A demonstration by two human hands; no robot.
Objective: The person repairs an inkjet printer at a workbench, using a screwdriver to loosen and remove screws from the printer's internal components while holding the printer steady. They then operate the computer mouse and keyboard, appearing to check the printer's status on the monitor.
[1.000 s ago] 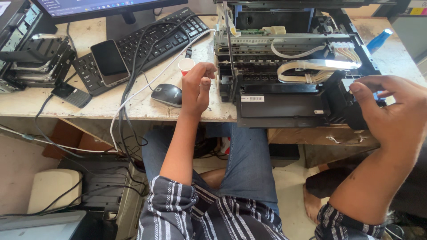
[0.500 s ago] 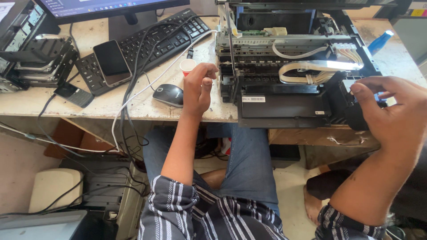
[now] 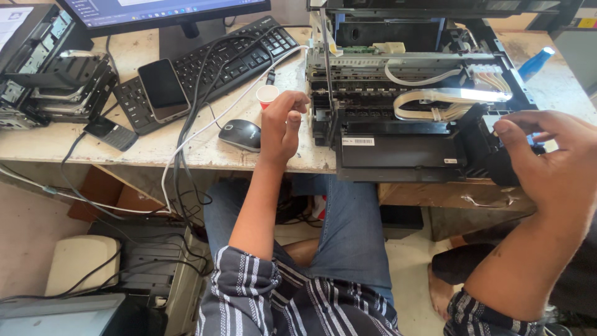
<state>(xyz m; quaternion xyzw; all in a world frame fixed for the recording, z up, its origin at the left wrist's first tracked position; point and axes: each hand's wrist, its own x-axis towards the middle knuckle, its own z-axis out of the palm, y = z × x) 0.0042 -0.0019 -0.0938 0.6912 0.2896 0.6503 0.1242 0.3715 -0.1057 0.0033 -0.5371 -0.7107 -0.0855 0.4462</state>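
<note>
Both hands barely moved, left hand (image 3: 281,124) lifted slightly beside printer (image 3: 398,146), grip empty, right hand (image 3: 550,165) still pinching printer's corner.

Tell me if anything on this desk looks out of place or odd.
The printer has its cover off, with ribbon cables exposed, and its front overhangs the table edge. A phone lies on the keyboard.

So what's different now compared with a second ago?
The left hand has lifted off the desk edge beside the mouse and now hangs raised and empty, uncovering a small paper cup. The right hand stays on the right end of the opened printer. Keyboard and phone have not moved.
</note>
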